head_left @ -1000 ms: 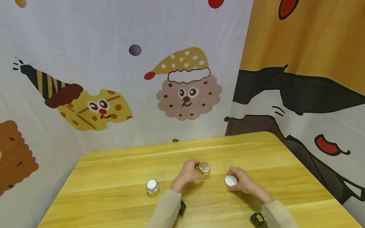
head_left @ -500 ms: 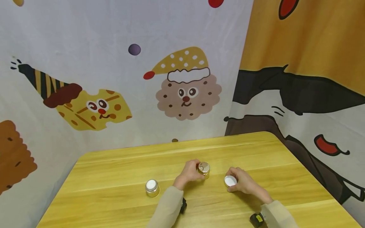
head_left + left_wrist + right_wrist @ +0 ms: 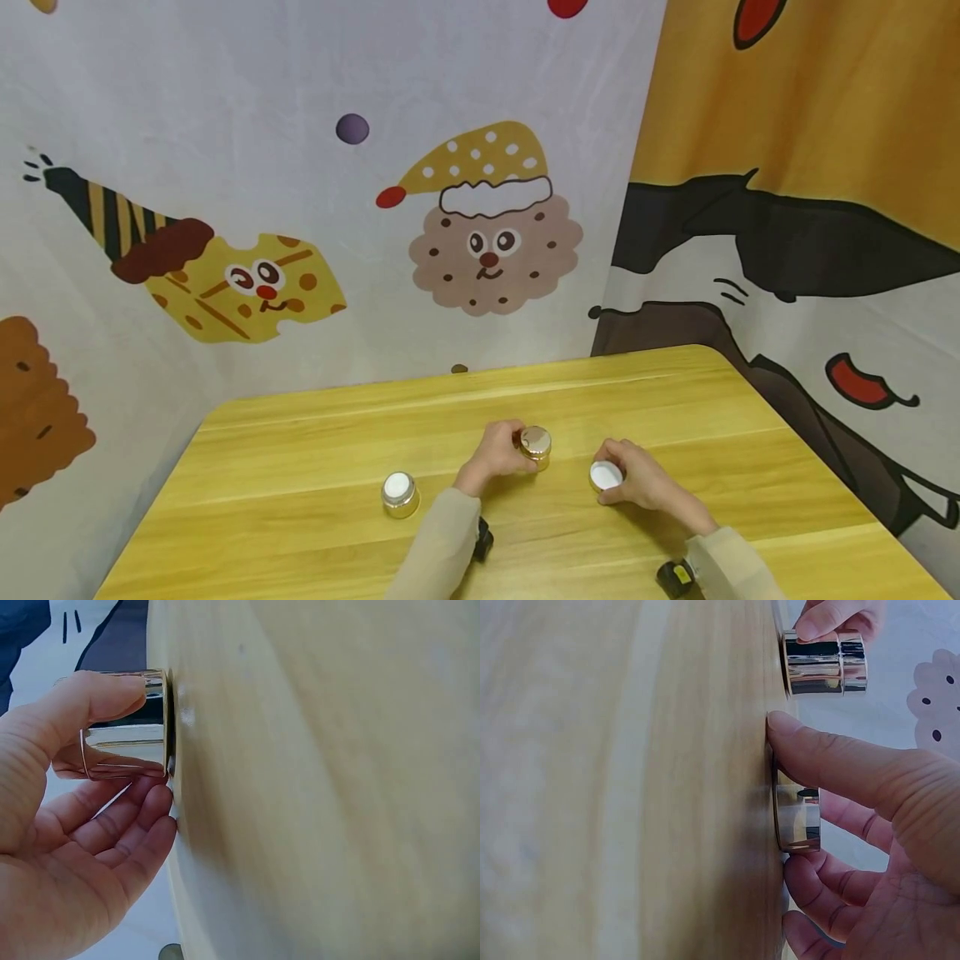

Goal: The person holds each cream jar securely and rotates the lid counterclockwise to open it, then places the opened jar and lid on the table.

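Note:
My left hand (image 3: 497, 451) pinches a shiny gold cosmetic jar (image 3: 536, 447) between thumb and fingers; the jar stands upright on the table with a gold lid on top. In the left wrist view the thumb (image 3: 112, 697) lies along the jar's side. To the right, my right hand (image 3: 639, 479) holds a round gold jar lid (image 3: 606, 476) by its edge, white inner face up. The right wrist view shows this low lid (image 3: 801, 825) resting at the tabletop, between thumb and fingers. A second gold jar (image 3: 400, 495), white on top, stands untouched left of the left forearm.
The wood-patterned table (image 3: 300, 450) has rounded far corners. Behind it hangs a pale cloth (image 3: 480, 75) printed with cartoon food, meeting an orange and dark printed curtain (image 3: 750, 125) on the right. Both wrists carry small black cameras (image 3: 676, 577).
Both hands keep their hold on the jar and the lid, with no clear movement. The view has only shifted very slightly.

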The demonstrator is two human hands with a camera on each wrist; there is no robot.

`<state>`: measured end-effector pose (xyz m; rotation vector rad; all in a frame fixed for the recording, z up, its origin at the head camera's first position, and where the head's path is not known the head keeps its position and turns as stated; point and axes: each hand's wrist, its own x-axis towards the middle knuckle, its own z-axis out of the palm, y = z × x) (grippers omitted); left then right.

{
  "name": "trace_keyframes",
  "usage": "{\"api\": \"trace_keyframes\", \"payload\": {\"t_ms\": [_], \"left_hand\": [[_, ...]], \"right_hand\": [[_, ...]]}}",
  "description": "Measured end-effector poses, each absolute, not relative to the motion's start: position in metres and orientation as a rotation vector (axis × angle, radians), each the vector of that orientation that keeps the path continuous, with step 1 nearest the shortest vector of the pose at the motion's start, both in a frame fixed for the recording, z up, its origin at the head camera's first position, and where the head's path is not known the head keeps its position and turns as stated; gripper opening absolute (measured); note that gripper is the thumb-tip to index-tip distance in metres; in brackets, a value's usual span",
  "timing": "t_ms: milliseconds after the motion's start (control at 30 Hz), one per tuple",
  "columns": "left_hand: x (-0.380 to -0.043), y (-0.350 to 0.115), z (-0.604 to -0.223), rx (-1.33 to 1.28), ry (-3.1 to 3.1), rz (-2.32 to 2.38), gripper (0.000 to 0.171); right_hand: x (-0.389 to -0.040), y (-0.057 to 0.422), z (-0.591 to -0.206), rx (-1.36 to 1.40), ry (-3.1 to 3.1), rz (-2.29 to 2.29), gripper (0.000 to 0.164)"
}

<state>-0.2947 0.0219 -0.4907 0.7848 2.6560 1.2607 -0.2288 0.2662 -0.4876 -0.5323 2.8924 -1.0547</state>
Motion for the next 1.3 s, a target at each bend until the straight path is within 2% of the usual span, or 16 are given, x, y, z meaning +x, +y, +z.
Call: {"api": "trace_keyframes", "payload": {"t_ms": [1100, 1300], "left_hand": [[-0.285, -0.006, -0.483, 0.687, 2.56, 1.645, 0.028], [-0.283, -0.014, -0.479, 0.663, 2.536, 1.722, 0.032]], "right_hand": [[-0.231, 0.266, -0.49, -0.561, 2.911, -1.014, 0.044], [-0.23, 0.267, -0.489, -0.567, 2.912, -1.01, 0.045]]}}
